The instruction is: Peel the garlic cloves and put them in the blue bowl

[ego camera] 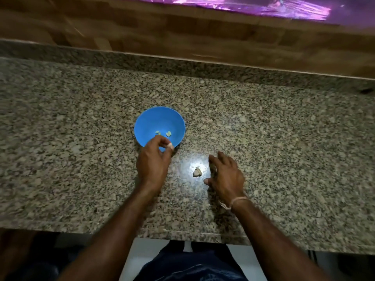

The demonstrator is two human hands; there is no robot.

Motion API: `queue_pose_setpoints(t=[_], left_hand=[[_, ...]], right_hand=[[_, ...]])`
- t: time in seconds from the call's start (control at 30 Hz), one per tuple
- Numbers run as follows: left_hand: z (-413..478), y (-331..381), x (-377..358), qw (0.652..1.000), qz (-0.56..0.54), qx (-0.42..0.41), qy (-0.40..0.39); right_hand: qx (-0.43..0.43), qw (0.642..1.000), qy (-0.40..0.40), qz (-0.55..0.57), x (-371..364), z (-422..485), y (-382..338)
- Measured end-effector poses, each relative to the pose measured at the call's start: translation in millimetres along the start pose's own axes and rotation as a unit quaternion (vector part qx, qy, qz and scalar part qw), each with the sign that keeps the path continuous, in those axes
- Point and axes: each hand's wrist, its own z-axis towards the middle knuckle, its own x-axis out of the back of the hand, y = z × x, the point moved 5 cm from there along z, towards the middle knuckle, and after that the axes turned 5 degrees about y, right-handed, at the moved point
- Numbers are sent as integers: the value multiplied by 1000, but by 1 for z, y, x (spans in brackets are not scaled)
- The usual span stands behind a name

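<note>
At centre frame the left hand (pixel 154 161) is hovering over the near rim of the blue bowl (pixel 142 122), fingers curled, likely to drop a clove; whether it is pinching one cannot be told. Two peeled cloves (pixel 168 134) are lying inside. The right hand (pixel 225 175), fingers spread, is hovering beside a garlic piece (pixel 196 172) on the speckled granite counter (pixel 284 138) below wood panelling (pixel 182 33).

Glossy speckled granite countertop (pixel 284 138), smooth blue plastic bowl (pixel 142 122), wood-grain backsplash (pixel 182 31), papery garlic skin (pixel 196 172)
</note>
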Motion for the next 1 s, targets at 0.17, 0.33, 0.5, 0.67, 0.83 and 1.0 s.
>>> queue_pose_setpoints(t=[0.17, 0.33, 0.5, 0.67, 0.83, 1.0], left_hand=[[41, -6, 2, 996, 90, -10, -3], [8, 15, 1, 983, 105, -148, 19], [-61, 5, -59, 975, 19, -133, -178], [-64, -3, -81, 974, 62, -118, -182], [-71, -16, -85, 951, -173, 195, -166], [-93, -7, -97, 776, -451, 399, -189]], right_hand=[[-3, 1000, 2, -15, -1, -2, -4], [12, 1000, -7, -24, -1, 0, -8], [34, 999, -8, -38, -4, 1, -2], [59, 998, -15, -31, -4, 3, 4], [79, 996, 0, 51, -5, 4, 14], [56, 889, -51, 452, -2, -6, 24]])
